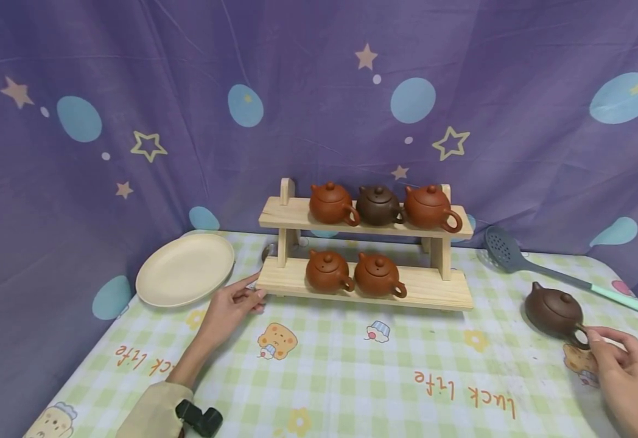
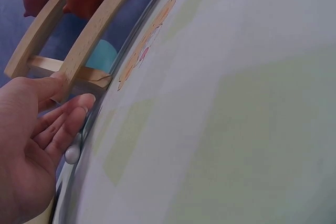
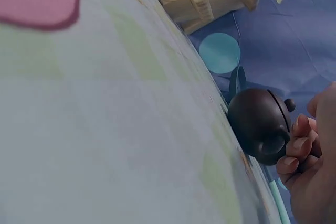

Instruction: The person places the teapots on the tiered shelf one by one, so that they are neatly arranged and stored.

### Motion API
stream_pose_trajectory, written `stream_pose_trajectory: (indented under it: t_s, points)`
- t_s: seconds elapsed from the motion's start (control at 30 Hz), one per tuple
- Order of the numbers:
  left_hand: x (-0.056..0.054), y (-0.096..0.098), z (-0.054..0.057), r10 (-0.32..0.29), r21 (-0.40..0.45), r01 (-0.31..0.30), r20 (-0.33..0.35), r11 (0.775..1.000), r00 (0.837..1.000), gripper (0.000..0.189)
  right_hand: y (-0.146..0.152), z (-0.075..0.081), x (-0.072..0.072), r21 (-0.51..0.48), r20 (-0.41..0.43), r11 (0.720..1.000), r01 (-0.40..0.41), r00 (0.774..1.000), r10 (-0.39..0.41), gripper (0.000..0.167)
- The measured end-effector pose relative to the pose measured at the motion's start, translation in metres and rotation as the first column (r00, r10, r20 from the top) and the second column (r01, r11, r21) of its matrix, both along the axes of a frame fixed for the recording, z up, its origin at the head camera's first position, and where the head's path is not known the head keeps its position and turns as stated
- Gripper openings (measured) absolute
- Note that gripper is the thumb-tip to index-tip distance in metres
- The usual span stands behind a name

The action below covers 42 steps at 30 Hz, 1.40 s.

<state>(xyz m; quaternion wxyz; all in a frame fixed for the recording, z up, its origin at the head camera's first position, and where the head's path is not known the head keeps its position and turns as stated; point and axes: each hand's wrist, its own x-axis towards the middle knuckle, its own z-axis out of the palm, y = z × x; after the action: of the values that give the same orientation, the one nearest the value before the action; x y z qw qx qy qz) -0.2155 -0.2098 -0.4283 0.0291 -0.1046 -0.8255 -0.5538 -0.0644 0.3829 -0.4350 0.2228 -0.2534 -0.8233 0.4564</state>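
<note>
A two-tier wooden shelf [image 1: 417, 278] stands at the back of the table. My left hand [image 1: 235, 307] holds the left end of its lower board, the thumb on top and the fingers below in the left wrist view. On the right, my right hand [image 1: 628, 371] pinches the handle of a dark brown teapot [image 1: 554, 311]. Whether that teapot touches the cloth is unclear. The upper board carries a reddish teapot [image 1: 330, 204], a dark teapot [image 1: 378, 207] and another reddish teapot [image 1: 428, 208]. Below them sit two reddish teapots [image 1: 327, 272], side by side left of centre.
An oval cream plate [image 1: 184, 271] lies left of the shelf. Behind my right hand's teapot is a grey slotted spatula [image 1: 505, 249] with a mint handle. Part of a shiny metal utensil [image 1: 266, 252] shows behind the shelf's left end. A purple patterned curtain [image 1: 319, 140] hangs behind.
</note>
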Motion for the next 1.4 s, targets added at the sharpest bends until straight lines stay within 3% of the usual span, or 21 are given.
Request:
stream_pose_trajectory:
  t_s: [0.1, 0.23, 0.33, 0.43, 0.53, 0.7, 0.77, 1.03, 1.4]
  points:
    - [-0.001, 0.000, 0.000, 0.003, 0.010, -0.003, -0.003, 1.000, 1.000, 0.054, 0.003, -0.002, -0.001, -0.040, -0.013, 0.999, 0.019, 1.000, -0.019, 0.023]
    - [-0.001, 0.000, 0.000, -0.004, 0.019, 0.004, -0.014, 1.000, 1.000, 0.053, 0.003, -0.002, -0.006, -0.002, 0.061, 0.997, 0.082, 0.995, -0.081, 0.007]
    - [0.000, 0.001, 0.001, -0.007, 0.023, 0.008, -0.021, 1.000, 1.000, 0.053, 0.001, -0.003, -0.009, 0.042, 0.118, 0.993, 0.114, 0.986, -0.118, 0.021]
    - [0.001, 0.001, 0.002, -0.004, 0.025, 0.004, -0.020, 1.000, 1.000, 0.053, 0.003, -0.004, -0.010, 0.040, 0.114, 0.993, 0.114, 0.987, -0.118, 0.017]
    - [0.001, 0.001, 0.002, -0.006, 0.024, 0.007, -0.016, 1.000, 1.000, 0.054, 0.007, -0.007, -0.010, 0.033, 0.110, 0.995, 0.099, 0.989, -0.102, 0.010]
    - [0.000, 0.001, 0.000, -0.010, 0.022, 0.011, -0.016, 1.000, 1.000, 0.054, 0.015, -0.012, -0.010, 0.094, 0.145, 0.995, 0.029, 0.989, -0.043, 0.044]
    - [-0.001, 0.000, 0.000, -0.012, 0.021, 0.012, -0.018, 1.000, 1.000, 0.055, 0.018, -0.014, -0.010, 0.134, 0.145, 0.991, -0.011, 0.989, -0.008, 0.050]
    - [-0.001, 0.000, 0.000, -0.009, 0.015, 0.009, -0.021, 1.000, 1.000, 0.055, 0.025, -0.019, -0.014, 0.256, 0.134, 0.959, -0.122, 0.987, 0.090, 0.050]
    - [0.002, 0.000, 0.002, -0.013, 0.037, 0.014, -0.017, 0.999, 1.000, 0.054, 0.023, -0.017, -0.014, 0.216, 0.167, 0.961, -0.170, 0.977, 0.136, 0.053]
